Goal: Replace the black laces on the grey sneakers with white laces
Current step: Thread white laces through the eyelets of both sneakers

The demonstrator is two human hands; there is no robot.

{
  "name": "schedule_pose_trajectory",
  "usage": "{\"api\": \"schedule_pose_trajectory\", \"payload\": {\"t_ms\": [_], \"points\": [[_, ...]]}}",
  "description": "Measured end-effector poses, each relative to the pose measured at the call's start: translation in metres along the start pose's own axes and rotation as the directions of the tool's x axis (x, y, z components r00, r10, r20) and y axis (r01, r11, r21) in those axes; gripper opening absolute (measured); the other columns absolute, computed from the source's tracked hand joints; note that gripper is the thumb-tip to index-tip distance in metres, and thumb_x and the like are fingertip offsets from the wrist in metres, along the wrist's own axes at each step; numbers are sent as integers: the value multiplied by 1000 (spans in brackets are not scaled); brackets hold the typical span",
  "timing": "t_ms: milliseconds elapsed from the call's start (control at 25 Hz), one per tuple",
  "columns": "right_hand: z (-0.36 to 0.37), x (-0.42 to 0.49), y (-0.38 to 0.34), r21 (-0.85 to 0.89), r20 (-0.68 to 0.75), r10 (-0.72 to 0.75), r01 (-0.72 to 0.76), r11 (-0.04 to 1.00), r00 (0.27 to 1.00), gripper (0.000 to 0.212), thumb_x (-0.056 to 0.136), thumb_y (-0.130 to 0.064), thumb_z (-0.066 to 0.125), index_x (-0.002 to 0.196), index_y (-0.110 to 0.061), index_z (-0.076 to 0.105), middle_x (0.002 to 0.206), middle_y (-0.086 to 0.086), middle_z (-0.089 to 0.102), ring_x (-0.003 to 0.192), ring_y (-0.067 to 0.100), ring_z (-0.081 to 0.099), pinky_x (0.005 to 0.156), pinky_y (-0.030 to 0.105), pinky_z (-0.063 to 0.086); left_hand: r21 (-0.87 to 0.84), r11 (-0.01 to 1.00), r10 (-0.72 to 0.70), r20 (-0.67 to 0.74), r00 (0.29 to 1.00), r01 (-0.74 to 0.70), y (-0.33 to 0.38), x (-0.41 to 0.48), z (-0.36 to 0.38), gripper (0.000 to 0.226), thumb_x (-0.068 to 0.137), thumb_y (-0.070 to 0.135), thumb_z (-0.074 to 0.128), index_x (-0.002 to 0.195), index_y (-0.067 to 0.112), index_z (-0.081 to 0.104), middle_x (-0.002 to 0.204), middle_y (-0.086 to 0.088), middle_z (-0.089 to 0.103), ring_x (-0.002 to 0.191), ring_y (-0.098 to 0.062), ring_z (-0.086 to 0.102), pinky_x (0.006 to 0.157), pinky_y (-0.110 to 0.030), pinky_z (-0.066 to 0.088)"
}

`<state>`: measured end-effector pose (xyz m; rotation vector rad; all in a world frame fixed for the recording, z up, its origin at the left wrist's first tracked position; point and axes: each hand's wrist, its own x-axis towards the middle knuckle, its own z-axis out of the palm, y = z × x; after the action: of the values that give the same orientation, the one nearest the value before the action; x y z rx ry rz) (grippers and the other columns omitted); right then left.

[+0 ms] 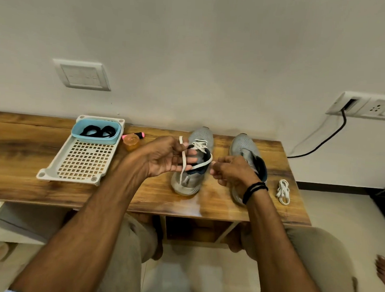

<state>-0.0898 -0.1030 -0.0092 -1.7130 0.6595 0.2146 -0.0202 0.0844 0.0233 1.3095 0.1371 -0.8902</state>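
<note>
left hand point(166, 157) and right hand point(233, 171) each pinch a white lace point(205, 163) end, likely evening lengths over the grey sneaker point(201, 135)

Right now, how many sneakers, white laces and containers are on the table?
Grey sneakers: 2
White laces: 2, one threaded lace, one bundled lace
Containers: 2, the tray and the blue tub
Total: 6

soft, even indoor light; glare on the table point(194, 204) edge; wide-angle bending; blurred lower edges.
</note>
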Motion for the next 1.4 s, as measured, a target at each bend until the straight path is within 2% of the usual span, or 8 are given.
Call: {"api": "schedule_pose_trajectory", "payload": {"t_ms": [240, 360, 560, 800, 960, 1040, 1200, 1400], "points": [[-2, -24, 29, -258, -12, 76, -76, 963, 997, 18, 94, -22, 62, 80, -13, 67, 68, 0, 68, 58, 11, 53, 54, 25, 45, 188, 982, -13, -22, 1000, 17, -24, -19, 1, 22, 100, -4, 44, 111, 5, 60, 111, -19, 66, 108, -32, 64, 99, -48, 52], [3, -16, 33, -276, -212, -55, -6, 961, 976, 39, 87, -45, 67, 61, -16, 68, 68, 2, 71, 72, 23, 66, 76, 43, 59, 371, 929, 108, -264, 958, -2, -34, -12, -3, 18, 98, 4, 55, 111, -3, 65, 103, -19, 72, 89, -25, 68, 89, -41, 57], [23, 0, 20, -131, -298, -111, 74, 989, 948, 57, 72, -68, 68, 45, -21, 48, 48, -5, 50, 56, 20, 57, 67, 47, 60, 529, 843, 326, -363, 873, -94, -37, 10, 1, 23, 96, 24, 66, 83, 5, 67, 89, -19, 72, 71, -23, 65, 69, -32, 56], [33, 21, 11, -110, -297, -55, 24, 994, 953, 32, 74, -20, 66, 45, -17, 52, 53, 2, 55, 64, 30, 65, 64, 42, 58, 837, 538, 382, -353, 854, 106, -33, 48, 5, 38, 87, 44, 70, 85, 6, 72, 84, -12, 75, 79, -28, 72, 75, -40, 61], [28, 22, 4, -212, -348, -126, 53, 976, 929, 11, 83, -28, 65, 81, -17, 66, 79, 1, 62, 76, 23, 59, 64, 28, 44, 907, 374, 450, -361, 817, 195, -22, 52, 11, 60, 87, 44, 70, 130, 6, 51, 127, -18, 59, 115, -37, 60, 80, -36, 49], [26, 27, 5, -242, -339, -165, 84, 967, 926, 29, 87, -40, 69, 103, -16, 63, 92, -1, 60, 86, 18, 58, 69, 24, 41, 943, 301, 494, -284, 822, 144, -16, 57, 12, 77, 85, 42, 74, 145, 13, 37, 140, -19, 46, 125, -38, 52, 92, -43, 49], [32, 40, 6, -368, -324, -231, 103, 924, 917, 20, 87, -35, 70, 75, -19, 67, 77, 2, 70, 76, 21, 67, 61, 25, 47, 992, 67, 469, -128, 874, 109, -20, 71, 11, 63, 87, 43, 70, 139, 15, 49, 129, -15, 61, 118, -35, 58, 89, -42, 50], [30, 43, 12, -391, -432, -231, 49, 919, 872, 28, 87, -25, 70, 62, -14, 62, 70, 4, 63, 69, 21, 58, 59, 23, 38, 979, 147, 508, -198, 839, 141, -23, 73, 15, 26, 97, 19, 54, 118, 5, 61, 120, -20, 61, 112, -39, 57, 84, -41, 48]]}}
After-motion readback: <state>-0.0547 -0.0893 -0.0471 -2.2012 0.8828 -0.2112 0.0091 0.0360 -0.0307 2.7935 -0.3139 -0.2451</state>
